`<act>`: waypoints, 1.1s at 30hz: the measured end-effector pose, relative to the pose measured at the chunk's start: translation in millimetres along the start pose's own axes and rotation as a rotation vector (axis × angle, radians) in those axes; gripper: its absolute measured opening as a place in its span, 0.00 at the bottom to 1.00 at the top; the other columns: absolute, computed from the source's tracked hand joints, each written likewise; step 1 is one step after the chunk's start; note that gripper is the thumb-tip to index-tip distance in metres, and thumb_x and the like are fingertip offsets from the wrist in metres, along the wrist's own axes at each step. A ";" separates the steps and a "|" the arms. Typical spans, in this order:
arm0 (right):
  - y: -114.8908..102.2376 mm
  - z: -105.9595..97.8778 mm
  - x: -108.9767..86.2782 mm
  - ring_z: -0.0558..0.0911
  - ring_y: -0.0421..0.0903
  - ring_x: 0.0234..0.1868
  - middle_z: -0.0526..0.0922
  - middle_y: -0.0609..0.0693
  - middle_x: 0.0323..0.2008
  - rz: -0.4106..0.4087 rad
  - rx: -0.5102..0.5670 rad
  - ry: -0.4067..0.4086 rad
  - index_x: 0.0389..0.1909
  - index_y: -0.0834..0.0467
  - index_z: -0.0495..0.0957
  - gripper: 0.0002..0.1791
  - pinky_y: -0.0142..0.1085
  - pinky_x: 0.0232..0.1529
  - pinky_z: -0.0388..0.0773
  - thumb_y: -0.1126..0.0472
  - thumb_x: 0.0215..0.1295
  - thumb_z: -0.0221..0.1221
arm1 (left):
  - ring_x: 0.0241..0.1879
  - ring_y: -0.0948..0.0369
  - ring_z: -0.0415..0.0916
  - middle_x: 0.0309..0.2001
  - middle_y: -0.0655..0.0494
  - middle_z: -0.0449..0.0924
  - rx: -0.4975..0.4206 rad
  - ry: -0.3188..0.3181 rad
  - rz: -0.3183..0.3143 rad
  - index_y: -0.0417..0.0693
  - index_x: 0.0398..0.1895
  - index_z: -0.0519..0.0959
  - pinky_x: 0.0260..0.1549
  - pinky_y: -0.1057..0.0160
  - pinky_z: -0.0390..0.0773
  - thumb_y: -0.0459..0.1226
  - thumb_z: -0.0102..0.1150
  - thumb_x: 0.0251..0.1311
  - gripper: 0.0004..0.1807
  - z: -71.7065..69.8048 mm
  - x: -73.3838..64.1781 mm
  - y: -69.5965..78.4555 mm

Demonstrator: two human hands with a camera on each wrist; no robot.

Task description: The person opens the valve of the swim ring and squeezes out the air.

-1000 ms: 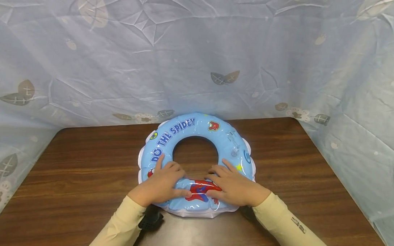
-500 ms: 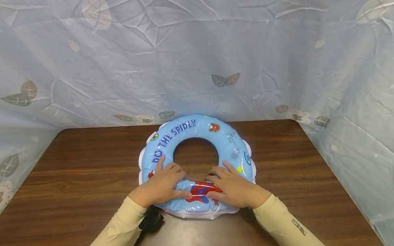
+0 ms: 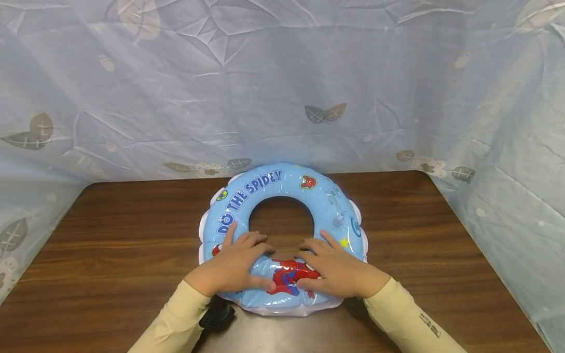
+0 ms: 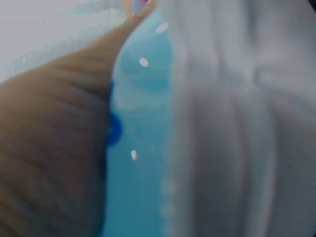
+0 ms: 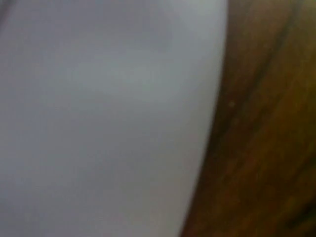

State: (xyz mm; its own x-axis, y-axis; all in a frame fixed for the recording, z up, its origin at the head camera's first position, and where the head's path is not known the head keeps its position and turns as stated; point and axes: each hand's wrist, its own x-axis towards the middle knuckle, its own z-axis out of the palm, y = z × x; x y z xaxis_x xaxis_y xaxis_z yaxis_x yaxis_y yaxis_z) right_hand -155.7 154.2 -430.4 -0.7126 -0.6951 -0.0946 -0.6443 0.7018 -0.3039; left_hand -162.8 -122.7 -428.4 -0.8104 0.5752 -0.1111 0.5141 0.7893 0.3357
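Observation:
An inflated light-blue swim ring (image 3: 287,177) with "DO THE SPIDEY" lettering, a red-and-blue figure and a white scalloped edge lies on the table. My left hand (image 3: 233,263) rests spread on its near left part, fingers reaching to the inner edge and thumb pointing toward the printed figure. On the near right part lies my right hand (image 3: 342,267), palm down, fingers spread, its thumb beside the figure. In the left wrist view, the palm side of the left hand (image 4: 54,143) touches the blue vinyl. The right wrist view holds only the ring's blurred white underside (image 5: 108,118) and wood.
The brown wood-grain table (image 3: 121,233) extends to both sides of the ring. A grey-blue patterned curtain (image 3: 267,82) hangs behind it and along the sides. A black wrist device (image 3: 217,315) sits under the left sleeve.
The left hand's fingers have shifted slightly to the right at the inner edge, and its thumb has dropped a little. The right hand and the ring stay nearly where they were.

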 end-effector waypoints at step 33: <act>-0.7 0.1 -1.9 0.52 0.52 0.82 0.59 0.51 0.81 0.055 0.084 -0.091 0.79 0.54 0.63 0.50 0.55 0.80 0.32 0.25 0.65 0.53 | 0.79 0.47 0.52 0.79 0.50 0.62 0.044 -0.041 0.009 0.60 0.74 0.72 0.73 0.33 0.21 0.73 0.61 0.53 0.49 0.5 -3.4 -0.8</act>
State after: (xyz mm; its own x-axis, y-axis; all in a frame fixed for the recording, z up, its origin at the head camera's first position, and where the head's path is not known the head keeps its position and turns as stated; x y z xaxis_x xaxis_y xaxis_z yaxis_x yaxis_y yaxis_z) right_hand -153.9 155.0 -430.1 -0.7154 -0.6702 -0.1977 -0.5768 0.7261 -0.3743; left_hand -160.3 -125.2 -428.8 -0.7944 0.5895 -0.1466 0.5336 0.7925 0.2952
